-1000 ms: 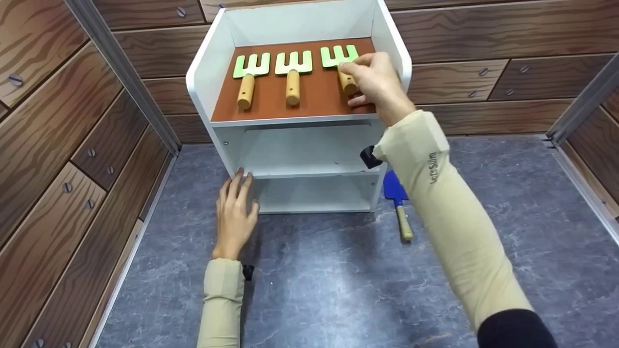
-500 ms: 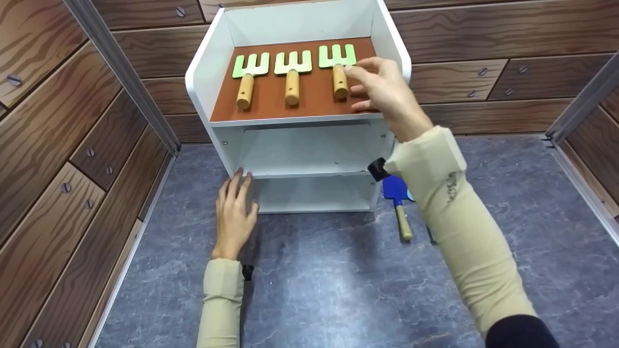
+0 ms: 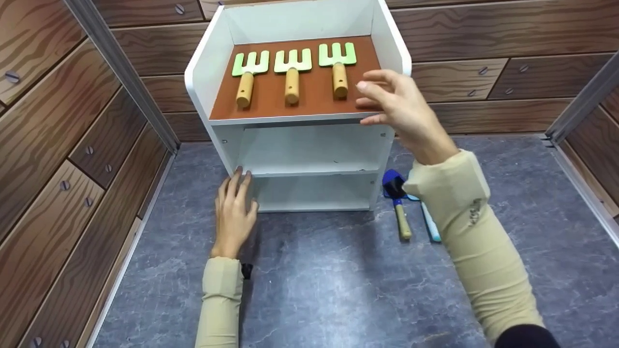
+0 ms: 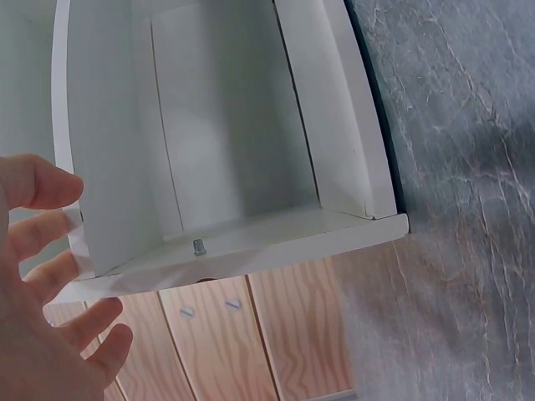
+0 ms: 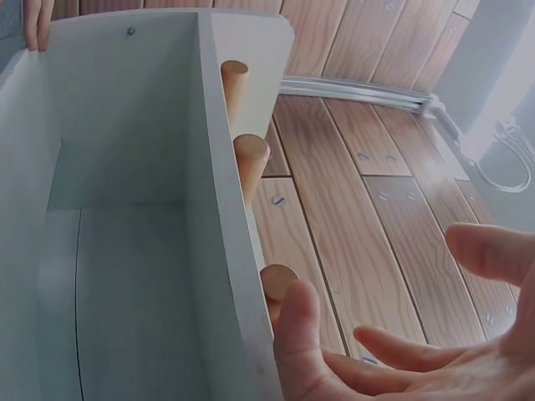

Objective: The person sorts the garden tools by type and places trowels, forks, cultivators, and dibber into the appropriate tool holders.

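Three green-headed garden forks with wooden handles, a left one (image 3: 245, 87), a middle one (image 3: 292, 82) and a right one (image 3: 340, 77), lie in a row on the brown top of a white shelf unit (image 3: 309, 174). My right hand (image 3: 411, 111) hovers by the top's right front corner, fingers apart and holding nothing, a short way from the right fork. In the right wrist view the handle end (image 5: 279, 282) of one fork shows beside the thumb. My left hand (image 3: 233, 215) rests its fingertips at the unit's left front edge, beside the middle shelf.
A blue-bladed trowel (image 3: 403, 221) lies on the grey floor right of the unit, its blade partly covered by my black wrist camera. Beside it a light blue handle (image 3: 431, 223) is partly hidden by my sleeve. Wood-patterned walls (image 3: 503, 29) stand around.
My right hand has let go of the right fork and drawn back to the right and toward me. The fork now lies straighter beside the others. My left hand has stayed in place.
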The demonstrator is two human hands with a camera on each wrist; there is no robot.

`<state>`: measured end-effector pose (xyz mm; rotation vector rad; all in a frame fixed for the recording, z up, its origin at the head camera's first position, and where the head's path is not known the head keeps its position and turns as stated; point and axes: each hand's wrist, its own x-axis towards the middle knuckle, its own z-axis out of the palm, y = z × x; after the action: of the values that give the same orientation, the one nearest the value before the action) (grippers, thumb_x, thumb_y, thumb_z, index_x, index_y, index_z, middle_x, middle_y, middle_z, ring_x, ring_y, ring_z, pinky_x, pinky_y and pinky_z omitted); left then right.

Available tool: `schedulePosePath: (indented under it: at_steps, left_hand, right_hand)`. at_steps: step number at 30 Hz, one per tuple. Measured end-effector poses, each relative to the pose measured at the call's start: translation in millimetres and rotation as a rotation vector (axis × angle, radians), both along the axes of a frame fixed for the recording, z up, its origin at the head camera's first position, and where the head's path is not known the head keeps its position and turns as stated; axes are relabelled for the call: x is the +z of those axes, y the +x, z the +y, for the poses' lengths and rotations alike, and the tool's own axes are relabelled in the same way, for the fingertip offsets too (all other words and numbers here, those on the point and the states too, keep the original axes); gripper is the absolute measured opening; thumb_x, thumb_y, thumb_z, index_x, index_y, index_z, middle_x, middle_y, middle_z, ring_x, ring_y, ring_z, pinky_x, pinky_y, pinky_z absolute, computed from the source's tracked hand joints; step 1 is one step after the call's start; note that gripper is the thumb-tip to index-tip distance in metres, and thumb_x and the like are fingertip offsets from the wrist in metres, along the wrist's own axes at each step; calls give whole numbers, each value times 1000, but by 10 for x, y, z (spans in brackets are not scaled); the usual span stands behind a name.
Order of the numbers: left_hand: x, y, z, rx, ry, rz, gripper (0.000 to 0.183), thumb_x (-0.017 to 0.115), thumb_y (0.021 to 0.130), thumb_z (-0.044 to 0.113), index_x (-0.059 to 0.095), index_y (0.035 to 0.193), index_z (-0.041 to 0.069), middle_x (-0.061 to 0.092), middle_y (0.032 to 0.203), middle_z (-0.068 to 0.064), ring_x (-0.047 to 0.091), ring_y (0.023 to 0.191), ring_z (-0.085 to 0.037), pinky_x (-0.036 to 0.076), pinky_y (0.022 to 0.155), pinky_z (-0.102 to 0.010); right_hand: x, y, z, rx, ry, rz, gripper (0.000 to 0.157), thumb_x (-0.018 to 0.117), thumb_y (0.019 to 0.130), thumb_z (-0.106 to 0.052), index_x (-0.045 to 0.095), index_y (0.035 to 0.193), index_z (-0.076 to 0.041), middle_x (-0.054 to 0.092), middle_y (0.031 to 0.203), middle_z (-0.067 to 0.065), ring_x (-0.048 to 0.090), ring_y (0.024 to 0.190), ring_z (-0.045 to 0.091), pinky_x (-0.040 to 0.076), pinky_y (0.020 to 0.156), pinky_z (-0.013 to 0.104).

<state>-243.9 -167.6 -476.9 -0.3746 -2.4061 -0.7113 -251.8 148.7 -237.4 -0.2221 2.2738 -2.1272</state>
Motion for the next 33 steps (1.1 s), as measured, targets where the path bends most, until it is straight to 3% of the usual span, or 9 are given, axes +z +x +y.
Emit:
schedulePosePath:
  at_steps: [10, 19, 26, 33]
  left_hand:
    - [-8, -1, -2, 2, 14, -2, 58, 70, 87, 1, 55, 143, 0, 46, 151, -18, 43, 132, -46, 40, 101, -64]
    - [-5, 2, -1, 1, 19, -12, 58, 69, 87, 2, 55, 144, 1, 46, 152, -17, 42, 133, -46, 39, 102, -65]
    - [0, -4, -1, 2, 13, -2, 57, 68, 88, 3, 56, 143, 1, 46, 152, -17, 42, 133, -45, 39, 101, -64]
    - [7, -6, -4, -4, 21, 14, 58, 70, 86, 1, 57, 142, 0, 47, 150, -18, 43, 131, -46, 40, 100, -65]
  right_hand:
    - [-114, 121, 150, 55, -101, 15, 53, 55, 105, -15, 35, 147, 10, 44, 144, 25, 54, 119, 31, 59, 81, 33]
    - [-257, 197, 292, 93, -199, 29, 42, 51, 106, -13, 41, 140, 9, 54, 130, 21, 61, 109, 28, 60, 79, 36]
    - [-339, 244, 391, 111, -251, 49, 43, 55, 105, -16, 43, 139, 7, 60, 128, 19, 62, 110, 31, 60, 80, 38]
    - [-478, 248, 467, 134, -278, 11, 38, 51, 106, -15, 46, 137, 6, 65, 123, 15, 64, 107, 28, 59, 80, 39]
